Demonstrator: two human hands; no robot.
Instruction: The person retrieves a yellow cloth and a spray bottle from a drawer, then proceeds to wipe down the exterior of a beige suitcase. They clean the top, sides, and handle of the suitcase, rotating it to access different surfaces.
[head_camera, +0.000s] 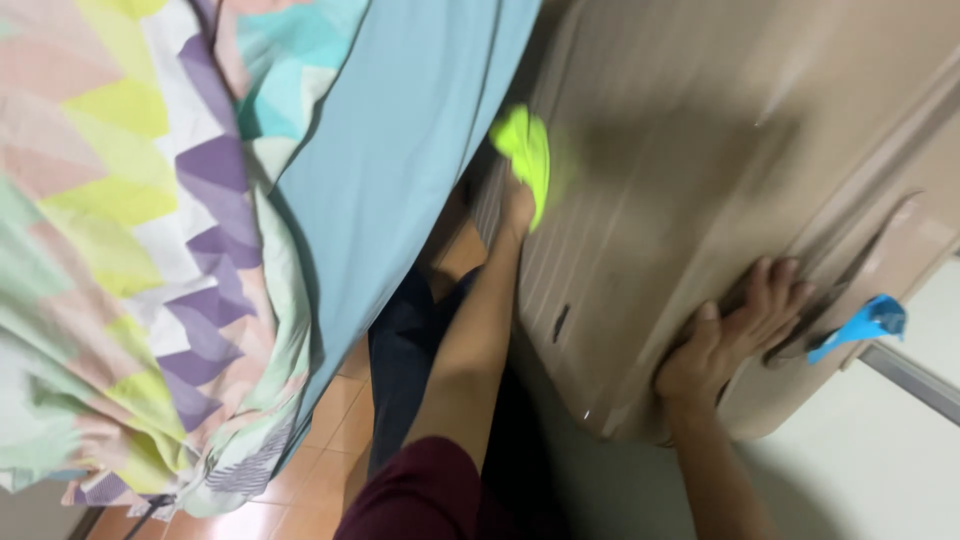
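Wiping: a bright green cloth was gripped by the left hand.
Case: the beige suitcase was held by the open right hand.
Tag: a blue tag was seen at its handle.

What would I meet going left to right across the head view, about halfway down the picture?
Patterned quilt → light blue sheet → left hand holding a neon yellow cloth → beige suitcase → right hand on the suitcase's edge → blue tag.
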